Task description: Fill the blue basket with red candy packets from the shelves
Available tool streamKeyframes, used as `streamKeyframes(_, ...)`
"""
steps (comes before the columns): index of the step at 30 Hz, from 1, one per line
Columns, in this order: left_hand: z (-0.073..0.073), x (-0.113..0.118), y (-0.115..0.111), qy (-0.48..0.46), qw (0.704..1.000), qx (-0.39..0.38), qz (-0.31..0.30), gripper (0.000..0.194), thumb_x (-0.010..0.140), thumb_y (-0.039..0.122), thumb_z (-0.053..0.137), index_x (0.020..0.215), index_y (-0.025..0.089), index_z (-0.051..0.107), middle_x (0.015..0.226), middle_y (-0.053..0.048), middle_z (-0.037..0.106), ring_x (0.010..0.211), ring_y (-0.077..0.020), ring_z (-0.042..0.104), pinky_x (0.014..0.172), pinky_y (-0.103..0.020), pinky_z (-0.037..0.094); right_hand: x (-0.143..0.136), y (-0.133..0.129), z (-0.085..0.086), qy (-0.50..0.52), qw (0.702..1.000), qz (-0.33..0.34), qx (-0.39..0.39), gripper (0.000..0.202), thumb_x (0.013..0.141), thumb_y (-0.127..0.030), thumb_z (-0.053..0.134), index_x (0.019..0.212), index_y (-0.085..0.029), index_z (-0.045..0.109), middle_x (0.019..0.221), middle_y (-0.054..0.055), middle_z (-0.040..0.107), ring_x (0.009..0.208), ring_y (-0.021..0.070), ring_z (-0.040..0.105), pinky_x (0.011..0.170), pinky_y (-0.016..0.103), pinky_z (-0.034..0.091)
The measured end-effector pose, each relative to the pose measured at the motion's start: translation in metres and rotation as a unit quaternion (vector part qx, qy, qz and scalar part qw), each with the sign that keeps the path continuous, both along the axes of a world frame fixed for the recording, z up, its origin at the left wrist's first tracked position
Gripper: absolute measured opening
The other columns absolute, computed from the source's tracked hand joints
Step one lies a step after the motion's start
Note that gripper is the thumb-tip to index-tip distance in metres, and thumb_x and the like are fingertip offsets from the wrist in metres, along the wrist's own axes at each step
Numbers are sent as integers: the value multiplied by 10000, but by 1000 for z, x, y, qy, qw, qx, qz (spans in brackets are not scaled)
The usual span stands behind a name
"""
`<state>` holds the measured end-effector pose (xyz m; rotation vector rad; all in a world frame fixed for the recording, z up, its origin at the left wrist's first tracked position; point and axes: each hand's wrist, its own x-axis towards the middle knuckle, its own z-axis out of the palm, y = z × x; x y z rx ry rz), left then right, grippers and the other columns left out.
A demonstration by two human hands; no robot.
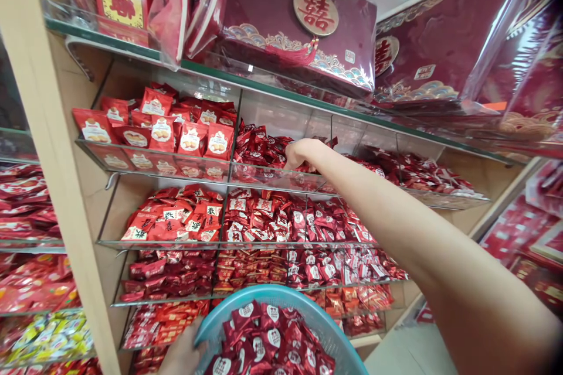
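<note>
A teal plastic basket [264,292] at the bottom centre holds many dark red candy packets [273,337]. My left hand [182,348] grips its left rim, the fingers partly out of sight. My right arm stretches across from the lower right, and my right hand [300,153] dips into the upper candy compartment, among dark red packets [260,146]. Its fingertips are hidden by the compartment's clear front lip and the packets, so what they touch cannot be made out.
Above the hand, a glass shelf [264,83] carries boxed purple gift bags [281,17]. Red biscuit packets [162,132] fill the compartment at left. Lower shelves hold more red packets [176,217]. A wooden upright [65,187] stands at left.
</note>
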<state>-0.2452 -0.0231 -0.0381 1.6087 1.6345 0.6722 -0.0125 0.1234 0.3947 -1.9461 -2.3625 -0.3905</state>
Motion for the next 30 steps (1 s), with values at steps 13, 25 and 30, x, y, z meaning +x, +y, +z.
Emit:
streamKeyframes(13, -7, 0, 3, -22, 999, 17, 19, 487, 601, 275, 505, 1066, 148, 573, 1087, -60, 666, 1065, -226, 577, 927, -268, 430, 20, -23, 0, -168, 980, 102, 20, 265, 803, -367, 565, 967, -162, 601, 972, 113, 627, 834, 199, 587, 620, 247, 379)
streamKeyframes(25, -2, 0, 3, -19, 1000, 18, -12, 420, 645, 311, 470, 1024, 165, 575, 1045, -56, 680, 1044, -236, 586, 900, -296, 447, 43, -16, -7, 23, 977, 190, 97, 120, 735, -233, 624, 708, -119, 650, 581, -18, 563, 556, 84, 451, 584, 218, 325)
streamKeyframes(30, 3, 0, 3, -6, 1000, 21, -21, 376, 643, 311, 491, 981, 176, 582, 979, -49, 697, 959, -241, 622, 851, -321, 472, 58, -32, 1, 120, 954, 209, 176, 178, 742, -260, 623, 688, -91, 643, 597, -5, 572, 573, 85, 461, 599, 240, 349)
